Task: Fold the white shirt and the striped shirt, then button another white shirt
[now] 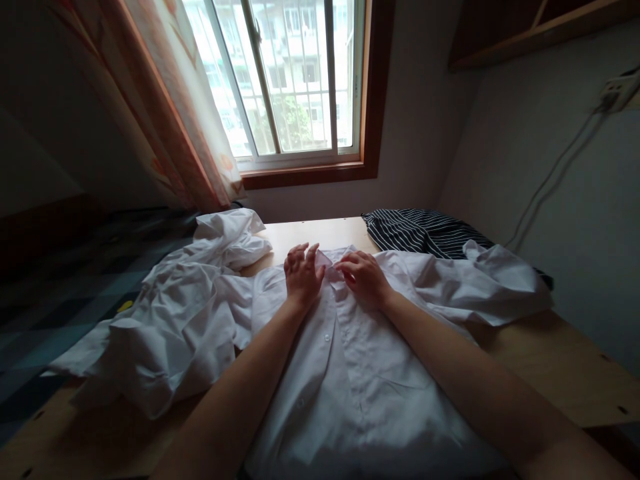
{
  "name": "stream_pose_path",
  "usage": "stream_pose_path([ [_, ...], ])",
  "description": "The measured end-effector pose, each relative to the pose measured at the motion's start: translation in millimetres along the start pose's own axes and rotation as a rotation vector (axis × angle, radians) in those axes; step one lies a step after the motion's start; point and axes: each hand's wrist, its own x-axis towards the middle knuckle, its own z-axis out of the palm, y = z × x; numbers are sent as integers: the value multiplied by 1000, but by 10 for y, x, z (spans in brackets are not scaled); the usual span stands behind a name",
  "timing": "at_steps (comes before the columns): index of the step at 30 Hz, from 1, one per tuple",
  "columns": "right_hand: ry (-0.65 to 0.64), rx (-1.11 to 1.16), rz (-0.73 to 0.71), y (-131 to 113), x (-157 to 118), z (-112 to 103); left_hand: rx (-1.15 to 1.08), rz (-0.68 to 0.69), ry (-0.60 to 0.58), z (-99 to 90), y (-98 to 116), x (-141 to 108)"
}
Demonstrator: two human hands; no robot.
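A white button-up shirt (345, 373) lies front up on the wooden table, collar at the far end. Small buttons run down its front, and the two front edges lie side by side with a narrow gap between them. My left hand (303, 277) is by the left side of the collar (325, 258), fingers raised and apart, thumb near the collar edge. On the other side, my right hand (366, 279) has its fingers bent together in a pinch at the collar opening. The fabric between those fingertips is mostly hidden.
Crumpled white cloth (175, 320) lies left of the shirt. A black-and-white striped cloth (425, 230) rests at the far right of the table (540, 360). Beyond stand a window (300, 87) and a curtain (175, 100); a cable (550, 173) hangs along the right wall.
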Motion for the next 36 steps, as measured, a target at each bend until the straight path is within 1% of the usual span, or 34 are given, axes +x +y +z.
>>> stream_pose_path([
  [5,-52,-30,-40,-35,-10,29,-83,68,-30,17,-53,38],
  [8,-83,-38,-21,-19,-11,71,-140,137,-55,44,-70,47],
  [10,-105,-37,-2,-4,-10,90,-157,170,-97,58,-57,42],
  [14,-114,-8,6,13,-9,85,-108,182,-208,52,-9,12],
  [17,-112,21,11,19,-4,53,-67,170,-250,26,-1,-10],
  [19,-90,30,51,37,7,32,-53,160,-272,9,-15,-15],
  [21,-25,18,125,74,20,19,-49,140,-272,1,-37,-8],
  [24,76,-14,217,146,38,19,-93,136,-220,25,-78,15],
  [26,94,-6,216,176,42,33,-113,170,-184,68,-107,23],
  [28,68,23,160,177,39,59,-90,192,-179,130,-134,12],
  [30,-6,33,117,149,30,94,-46,175,-219,198,-156,-14],
  [31,-58,22,126,131,24,113,-26,151,-251,231,-166,-29],
  [33,-164,-17,186,96,8,149,5,79,-299,284,-183,-56],
  [35,-234,-52,246,74,-8,178,28,3,-300,315,-194,-70],
  [36,-247,-69,267,69,-14,188,35,-24,-294,321,-196,-72],
])
